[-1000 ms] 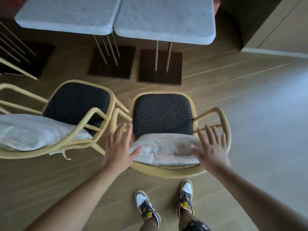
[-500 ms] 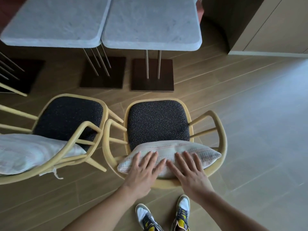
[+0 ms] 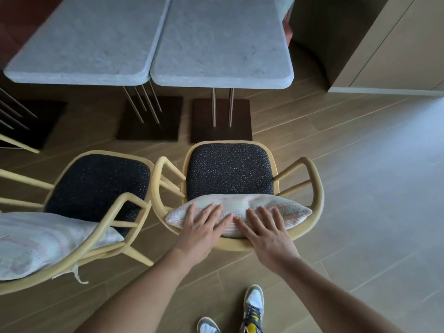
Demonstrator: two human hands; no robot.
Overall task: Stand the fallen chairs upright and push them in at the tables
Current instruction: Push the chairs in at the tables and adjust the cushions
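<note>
Two yellow-framed chairs with dark speckled seats stand upright before two grey stone tables. The right chair faces the right table, its seat front just short of the table's edge. A pale cushion leans on its backrest. My left hand and my right hand lie flat side by side on that cushion and the back rail, fingers spread, gripping nothing. The left chair stands angled before the left table, with its own pale cushion.
Dark square table bases with thin metal legs sit on the wooden floor ahead of the chairs. A dark wall corner and a beige cabinet stand at the right. Part of a third chair frame shows at the far left. My shoes are below.
My hands came together from the chair's sides onto the cushion at the backrest. The right chair has slid forward toward the table.
</note>
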